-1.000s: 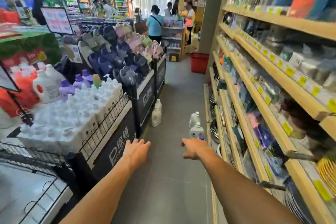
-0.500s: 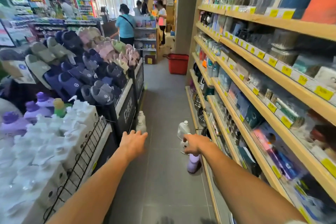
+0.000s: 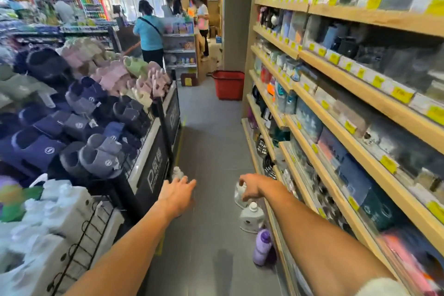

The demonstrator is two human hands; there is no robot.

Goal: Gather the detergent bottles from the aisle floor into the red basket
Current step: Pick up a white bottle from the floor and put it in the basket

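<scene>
Both my arms stretch forward over the grey aisle floor. My left hand (image 3: 177,193) is open, fingers spread, just in front of a white detergent bottle (image 3: 177,172) standing by the black display stand. My right hand (image 3: 251,186) hangs with fingers apart over another white bottle (image 3: 239,193) at the foot of the right shelves; whether it touches is unclear. A second white bottle (image 3: 251,218) and a purple bottle (image 3: 262,246) stand nearer to me along that shelf. The red basket (image 3: 228,84) sits far down the aisle on the floor.
Wooden shelves (image 3: 336,94) with packaged goods line the right side. On the left a black stand (image 3: 153,163) holds slippers, and white bottles fill a wire rack (image 3: 60,223). A person in a blue shirt (image 3: 150,36) and others stand beyond the aisle's end.
I have walked forward along the aisle. The floor bottles are now close under my hands, the purple one has come into view, and the basket looks nearer.
</scene>
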